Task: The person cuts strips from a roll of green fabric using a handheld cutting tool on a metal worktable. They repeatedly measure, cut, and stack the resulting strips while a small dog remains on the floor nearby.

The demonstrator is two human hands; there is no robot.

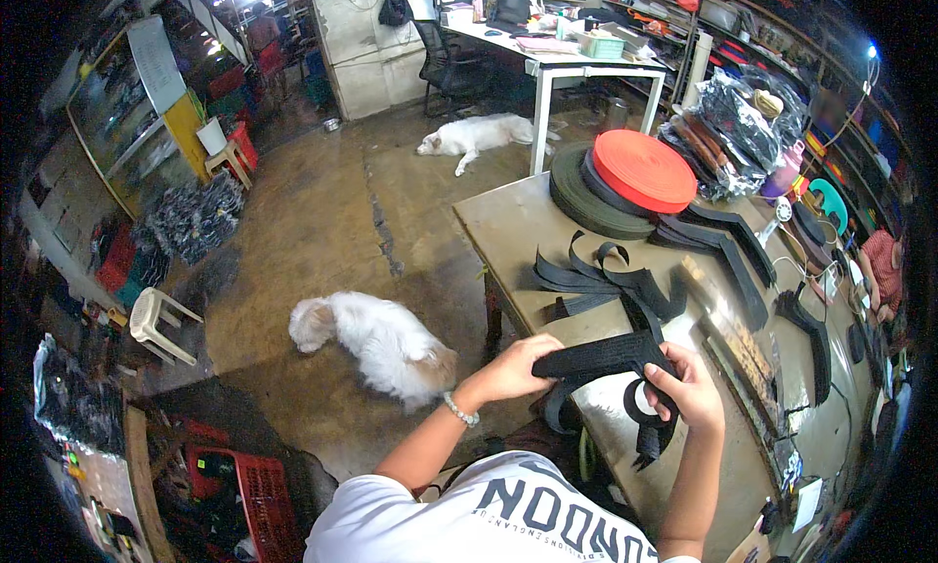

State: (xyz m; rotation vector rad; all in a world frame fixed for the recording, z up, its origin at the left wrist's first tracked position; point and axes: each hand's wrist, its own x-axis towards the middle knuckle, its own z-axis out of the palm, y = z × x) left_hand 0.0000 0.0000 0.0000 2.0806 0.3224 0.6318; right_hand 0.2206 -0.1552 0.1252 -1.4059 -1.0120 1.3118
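A bundle of black webbing straps (pixel 606 356) is stretched between my two hands above the near edge of the metal-topped table (pixel 508 221). My left hand (pixel 516 370) grips the bundle's left end, with a beaded bracelet at the wrist. At the other end, my right hand (pixel 690 385) is closed on the webbing, thumb on top. Loops and cut ends of the straps hang below the right hand. Just beyond, a loose pile of black strap pieces (pixel 611 278) curls on the table. The fingers of my left hand are partly hidden behind the bundle.
Stacked webbing rolls, an orange roll (pixel 645 170) on top, stand at the table's far end. Folded straps (pixel 723 260) and a wooden strip (pixel 728 319) lie rightward. One dog (pixel 376 343) lies close on my left, another dog (pixel 479 136) farther off. A person (pixel 882 270) is at far right.
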